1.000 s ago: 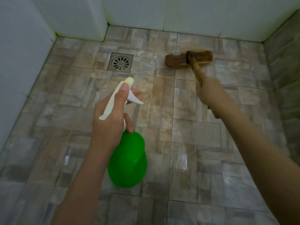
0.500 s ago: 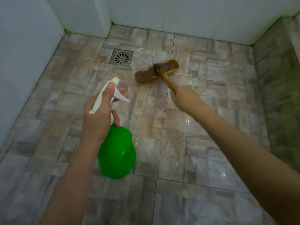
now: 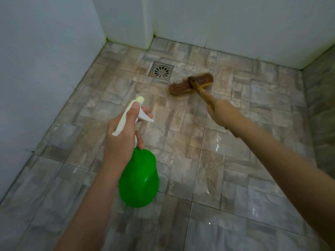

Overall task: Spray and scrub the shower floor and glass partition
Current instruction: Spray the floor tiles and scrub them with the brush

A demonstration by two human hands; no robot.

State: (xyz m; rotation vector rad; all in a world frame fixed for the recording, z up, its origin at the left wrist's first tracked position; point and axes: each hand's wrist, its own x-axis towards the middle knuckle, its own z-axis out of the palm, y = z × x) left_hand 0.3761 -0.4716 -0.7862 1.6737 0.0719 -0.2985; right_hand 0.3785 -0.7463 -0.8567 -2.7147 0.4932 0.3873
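View from the head, looking down into a tiled shower corner. A round metal drain [image 3: 161, 71] in a square frame sits in the shower floor [image 3: 181, 142] near the far white walls [image 3: 45, 69].

Just to the right of the drain and a little nearer the viewer, a brown scrub brush [image 3: 190, 84] has its head on the tiles. The head's long axis runs left to right, its left end tilted slightly toward the viewer, and it is blurred. Its wooden handle slants from the middle of the head back toward the viewer and to the right, into the right hand [image 3: 223, 113], whose fingers are wrapped round the handle.

Nearer the viewer than the drain and a little to its left, the left hand [image 3: 121, 140] holds a spray bottle [image 3: 138, 178] above the floor. The thumb lies along the top of the white spray head, and the fingers curl round the neck with their tips on the trigger. The bottle's long axis runs from its rounded green body, closest to the viewer, up to the nozzle, which points away from the viewer, toward the tiles left of the drain. The green plastic is opaque, so what it holds cannot be told. Whether it carries a label cannot be told either.

The floor tiles are mottled grey and brown, and wet glints show on those nearer the viewer than the drain.
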